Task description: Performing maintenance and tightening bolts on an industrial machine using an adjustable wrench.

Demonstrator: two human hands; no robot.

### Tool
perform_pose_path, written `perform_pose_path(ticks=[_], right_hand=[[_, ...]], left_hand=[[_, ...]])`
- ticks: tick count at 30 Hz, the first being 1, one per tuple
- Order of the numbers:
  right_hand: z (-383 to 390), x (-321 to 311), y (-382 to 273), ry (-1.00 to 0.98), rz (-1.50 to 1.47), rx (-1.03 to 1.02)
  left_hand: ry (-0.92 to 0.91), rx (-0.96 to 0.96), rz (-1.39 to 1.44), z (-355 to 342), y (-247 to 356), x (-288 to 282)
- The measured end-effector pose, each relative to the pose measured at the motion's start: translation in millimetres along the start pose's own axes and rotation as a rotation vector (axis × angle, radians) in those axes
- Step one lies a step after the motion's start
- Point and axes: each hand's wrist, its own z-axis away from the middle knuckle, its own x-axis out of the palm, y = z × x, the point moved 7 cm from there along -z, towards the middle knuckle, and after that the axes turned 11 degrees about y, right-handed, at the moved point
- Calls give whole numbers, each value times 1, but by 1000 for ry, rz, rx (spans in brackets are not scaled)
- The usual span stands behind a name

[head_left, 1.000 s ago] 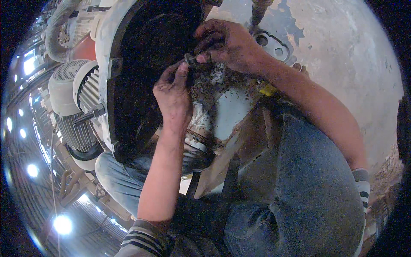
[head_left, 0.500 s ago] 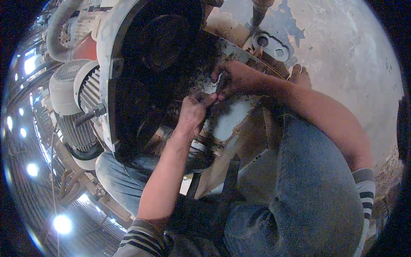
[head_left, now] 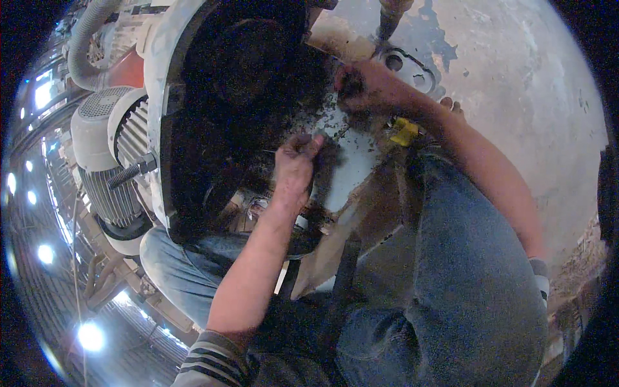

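Note:
My left hand (head_left: 296, 161) is closed in front of the dark machine housing (head_left: 193, 122), thumb and fingers drawn together over a dirt-crusted pale panel (head_left: 354, 164). Whatever it pinches, if anything, is too small to name. Farther right and away from me, my right hand (head_left: 366, 89) curls in shadow at the panel's far edge. A small reddish patch shows by its fingertips; what it grips cannot be made out. The two hands are apart. A yellow object (head_left: 404, 131), its kind unclear, lies beneath my right forearm near my knee.
At left, a ribbed grey motor (head_left: 111, 193) and a threaded bolt (head_left: 132, 174) stick out beside the housing. A grey corrugated hose (head_left: 84, 55) curves above them. A flat metal part with holes (head_left: 422, 79) lies on the concrete floor (head_left: 516, 116) at the far right.
My right hand has moved away from my left, toward the panel's far edge; before, they met over the panel. The yellow object has come into view. My left hand has stayed nearly in place.

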Motion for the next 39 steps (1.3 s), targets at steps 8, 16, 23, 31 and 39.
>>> perform_pose_path(ticks=[8,16,23,31,39], right_hand=[[12,2,-20,53,22,130],[14,-21,-50,250,49,-25],[13,-19,-65,232,100,-117],[16,-19,-57,253,42,-125],[16,-7,-37,274,-40,12]], left_hand=[[75,101,209,12,50,21],[-44,7,435,14,53,24],[6,96,318,8,58,20],[-10,121,378,8,63,18],[147,669,-82,16,83,12]])
